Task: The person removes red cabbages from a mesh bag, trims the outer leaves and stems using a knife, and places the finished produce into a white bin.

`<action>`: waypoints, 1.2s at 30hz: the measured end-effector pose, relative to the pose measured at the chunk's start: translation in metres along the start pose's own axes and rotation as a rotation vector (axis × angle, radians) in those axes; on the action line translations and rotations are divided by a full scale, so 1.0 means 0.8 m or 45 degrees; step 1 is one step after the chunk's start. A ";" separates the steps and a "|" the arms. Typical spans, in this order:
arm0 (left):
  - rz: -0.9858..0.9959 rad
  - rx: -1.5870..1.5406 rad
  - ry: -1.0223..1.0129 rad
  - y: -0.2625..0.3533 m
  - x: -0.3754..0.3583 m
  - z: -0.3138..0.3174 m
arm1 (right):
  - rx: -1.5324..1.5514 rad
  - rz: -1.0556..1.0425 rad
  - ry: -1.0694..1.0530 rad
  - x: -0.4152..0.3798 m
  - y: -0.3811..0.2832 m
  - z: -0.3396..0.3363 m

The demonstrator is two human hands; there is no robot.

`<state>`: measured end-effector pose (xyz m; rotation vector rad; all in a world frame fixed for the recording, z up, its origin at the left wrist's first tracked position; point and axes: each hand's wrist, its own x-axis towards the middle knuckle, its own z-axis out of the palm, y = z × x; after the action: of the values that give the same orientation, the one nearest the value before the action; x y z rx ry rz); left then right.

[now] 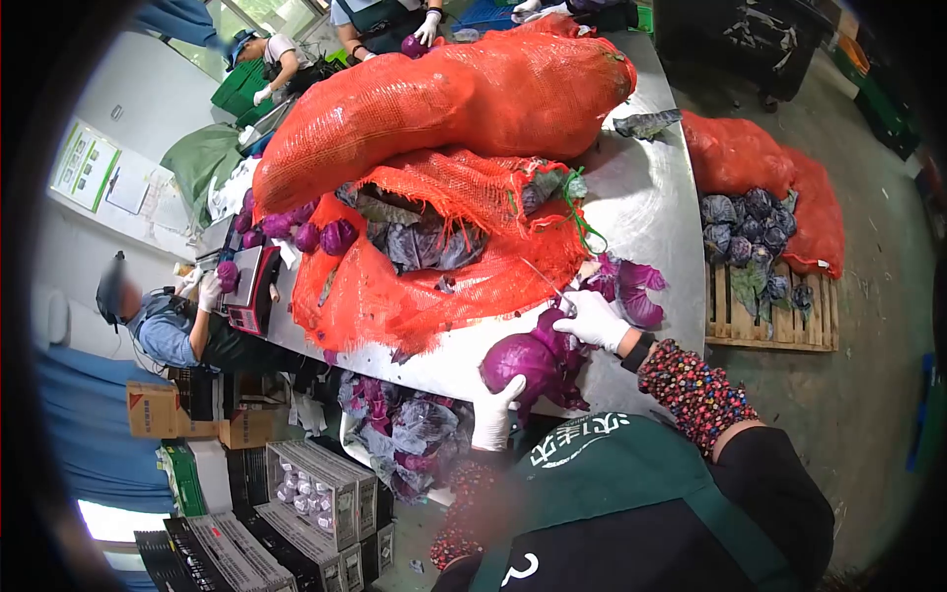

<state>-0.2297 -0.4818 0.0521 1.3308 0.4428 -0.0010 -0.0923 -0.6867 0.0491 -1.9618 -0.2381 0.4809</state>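
A purple cabbage (pixel 520 363) rests at the near edge of the metal table, with loose outer leaves hanging on its right side. My left hand (pixel 496 409), in a white glove, grips the cabbage from below and the left. In my right hand (pixel 596 322), also gloved, is a knife (pixel 545 279) whose thin blade points away to the upper left; the glove hides its handle. This hand is just above the cabbage's loose leaves. Cut-off purple leaves (pixel 636 291) lie on the table right of it.
Red mesh sacks (pixel 444 99) cover much of the table (pixel 663 197); an opened one (pixel 395 306) holds darker cabbages. Trimmed leaves (pixel 414 434) fill a container below. A pallet (pixel 769 321) with cabbages is at right. A co-worker (pixel 163 326) holds a cabbage near a scale (pixel 254 291).
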 end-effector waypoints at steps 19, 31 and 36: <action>-0.197 -0.888 -0.408 0.030 0.003 -0.014 | -0.105 -0.403 0.048 -0.010 0.006 -0.008; 0.199 0.435 -0.249 -0.021 0.023 0.018 | 0.495 0.120 -0.382 -0.043 -0.002 0.022; 0.166 0.501 -0.267 -0.007 0.028 0.027 | -0.681 -0.510 -0.004 -0.045 0.008 0.022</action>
<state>-0.2038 -0.4976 0.0436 1.7247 0.1802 -0.1234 -0.1323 -0.6884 0.0453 -2.3465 -0.8113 0.1625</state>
